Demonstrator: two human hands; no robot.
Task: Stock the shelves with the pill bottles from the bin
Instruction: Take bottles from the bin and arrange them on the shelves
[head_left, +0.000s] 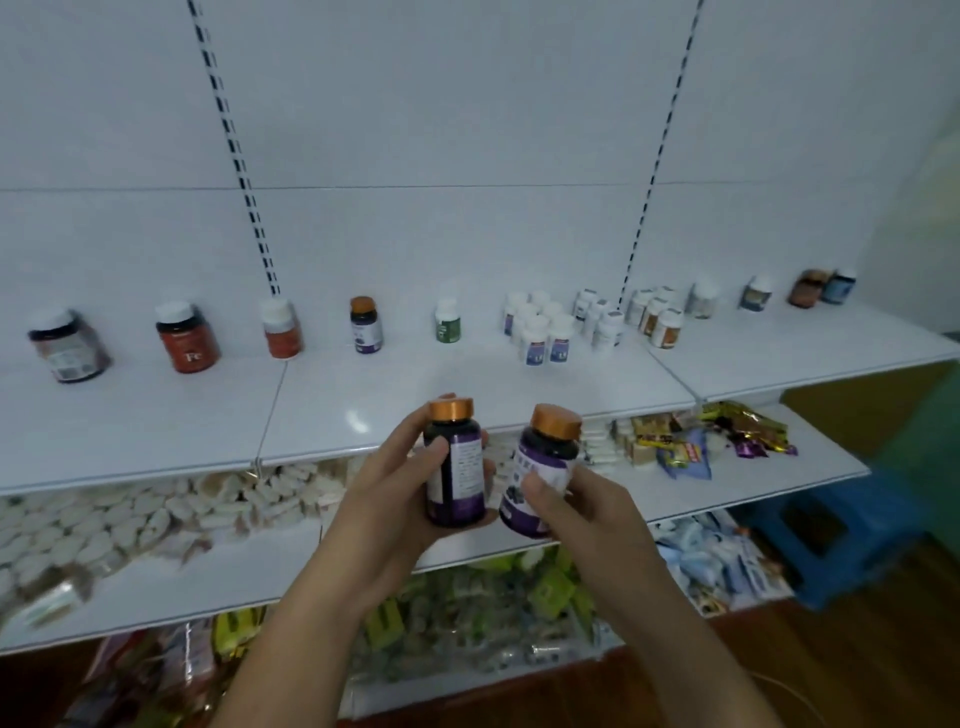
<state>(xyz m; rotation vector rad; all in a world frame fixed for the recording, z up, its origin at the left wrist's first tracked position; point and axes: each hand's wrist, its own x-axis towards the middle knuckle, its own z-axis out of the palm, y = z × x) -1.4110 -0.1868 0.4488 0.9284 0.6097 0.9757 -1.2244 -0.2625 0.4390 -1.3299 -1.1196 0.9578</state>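
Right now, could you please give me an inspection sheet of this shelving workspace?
Surface: white top shelf, bottles spaced along its back.
Job's things: left bottle and right bottle, purple, orange-capped, both held; matching bottle on shelf; bin not in view.
Clutter: white packets and snack packs on lower shelves.
Grippers: left hand grips left bottle; right hand grips right bottle.
Cables: nothing seen.
Surroundings: blue stool, wooden floor at right.

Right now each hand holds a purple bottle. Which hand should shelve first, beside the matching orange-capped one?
Left, probably. The left hand holds the upright bottle, nearer the shelf bottle up and to the left; the right hand holds the tilted bottle, farther off.
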